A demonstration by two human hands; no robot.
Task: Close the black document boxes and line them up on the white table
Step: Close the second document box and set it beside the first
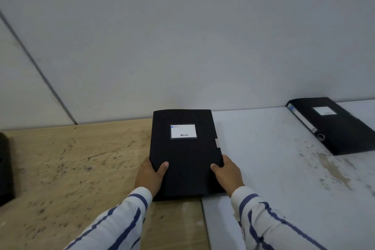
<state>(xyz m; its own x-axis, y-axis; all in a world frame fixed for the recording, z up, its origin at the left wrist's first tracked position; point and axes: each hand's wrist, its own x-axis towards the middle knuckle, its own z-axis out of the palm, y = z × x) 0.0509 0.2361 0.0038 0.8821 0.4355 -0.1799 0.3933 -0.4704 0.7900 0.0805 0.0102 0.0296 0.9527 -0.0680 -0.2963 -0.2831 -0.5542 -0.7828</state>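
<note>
A closed black document box (185,152) with a white label lies flat in front of me, straddling the seam between the wooden table (71,168) and the white table (274,168). My left hand (151,176) grips its near left edge, thumb on the lid. Its near right edge is held the same way by my right hand (228,173). A second closed black box (332,125) lies flat at the far right of the white table, against the wall, turned at an angle.
Another black object (5,168) sits at the left edge of the wooden table, mostly cut off. A grey wall (182,46) runs along the back of both tables. The white table has brownish stains on its right part.
</note>
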